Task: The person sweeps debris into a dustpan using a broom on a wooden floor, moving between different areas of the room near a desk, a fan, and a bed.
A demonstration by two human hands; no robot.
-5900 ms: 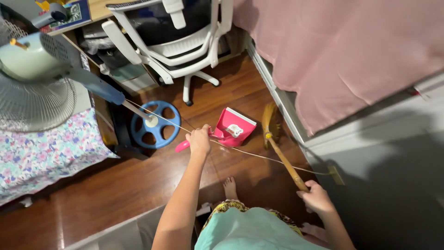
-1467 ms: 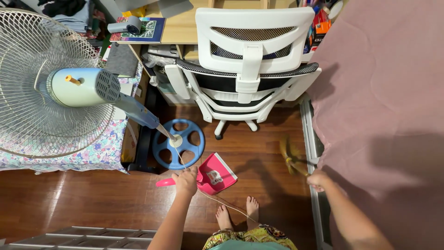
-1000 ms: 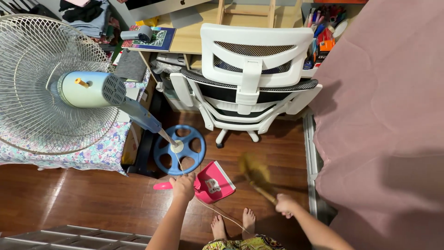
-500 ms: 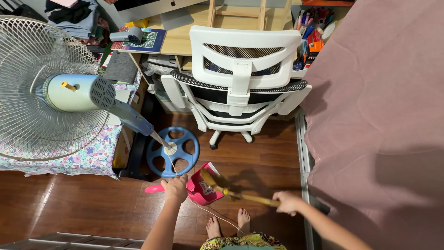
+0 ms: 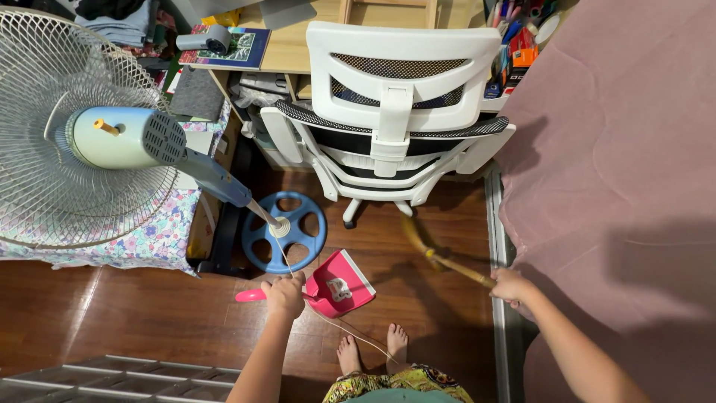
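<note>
As seen from head view: left hand closed around handle of pink dustpan, pan resting on wood floor. Right hand clenched on broom, bristles blurred near white chair base. No debris visible in pan; floor sweeping unfinished.

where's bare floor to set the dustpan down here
Bare wood lies left of the left hand, below the floral cloth, and between dustpan and broom. Crowded around the fan base and chair.
</note>
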